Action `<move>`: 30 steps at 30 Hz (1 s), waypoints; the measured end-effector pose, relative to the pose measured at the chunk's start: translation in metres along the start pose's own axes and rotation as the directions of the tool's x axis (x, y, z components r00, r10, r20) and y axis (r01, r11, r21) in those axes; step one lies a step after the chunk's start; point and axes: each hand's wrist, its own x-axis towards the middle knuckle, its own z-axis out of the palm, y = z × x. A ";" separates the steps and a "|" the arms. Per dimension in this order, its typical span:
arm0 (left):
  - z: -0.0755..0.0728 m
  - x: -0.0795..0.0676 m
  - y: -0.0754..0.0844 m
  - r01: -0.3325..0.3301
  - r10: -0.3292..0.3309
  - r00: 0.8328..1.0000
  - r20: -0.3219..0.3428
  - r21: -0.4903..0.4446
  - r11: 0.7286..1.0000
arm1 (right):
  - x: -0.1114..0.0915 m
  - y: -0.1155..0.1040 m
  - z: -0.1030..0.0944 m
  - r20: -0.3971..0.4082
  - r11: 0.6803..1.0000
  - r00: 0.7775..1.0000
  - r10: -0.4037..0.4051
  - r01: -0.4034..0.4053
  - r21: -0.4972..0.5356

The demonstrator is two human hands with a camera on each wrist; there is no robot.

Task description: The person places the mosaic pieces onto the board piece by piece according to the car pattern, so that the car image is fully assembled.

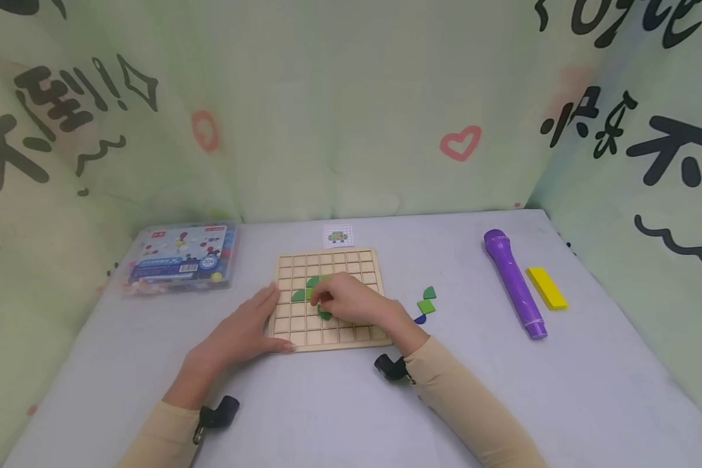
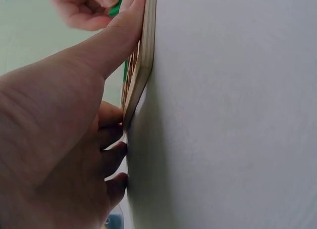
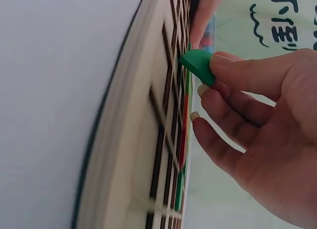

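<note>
A wooden grid board (image 1: 298, 339) lies on the white table. My left hand (image 1: 242, 331) rests at its near left corner, fingers along the left edge and thumb stretched over the front edge. Above the grid, my right hand (image 1: 351, 299) pinches a dark green rounded tile (image 3: 198, 66) between thumb and fingertips. On the board, a green quarter-circle tile (image 1: 298, 295) and another green rounded tile (image 1: 312, 281) lie near a light green tile (image 1: 309, 294). A red tile (image 3: 183, 135) shows edge-on in the right wrist view; the right hand hides part of the grid from the head.
Right of the board lie a green quarter-circle tile (image 1: 429, 292), a light green square tile (image 1: 426, 306) and a blue tile (image 1: 420, 319). A pattern card (image 1: 338, 236) sits behind the board. Farther out are a plastic box (image 1: 181, 255), a purple microphone-shaped object (image 1: 515, 283) and a yellow block (image 1: 546, 288).
</note>
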 end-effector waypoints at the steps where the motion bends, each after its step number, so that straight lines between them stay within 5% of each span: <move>1: 0.000 0.000 -0.001 -0.004 0.004 1.000 -0.002 0.002 1.000 | 0.003 -0.003 0.002 0.002 1.000 1.000 -0.010 0.010 -0.007; 15: -0.001 0.001 -0.006 -0.029 0.029 1.000 -0.009 -0.005 1.000 | 0.035 -0.020 0.018 -0.029 0.992 1.000 0.006 -0.009 -0.126; 30: -0.001 0.000 -0.002 -0.027 0.027 1.000 -0.006 0.016 1.000 | 0.015 -0.024 0.010 0.055 0.951 0.998 -0.002 0.019 -0.308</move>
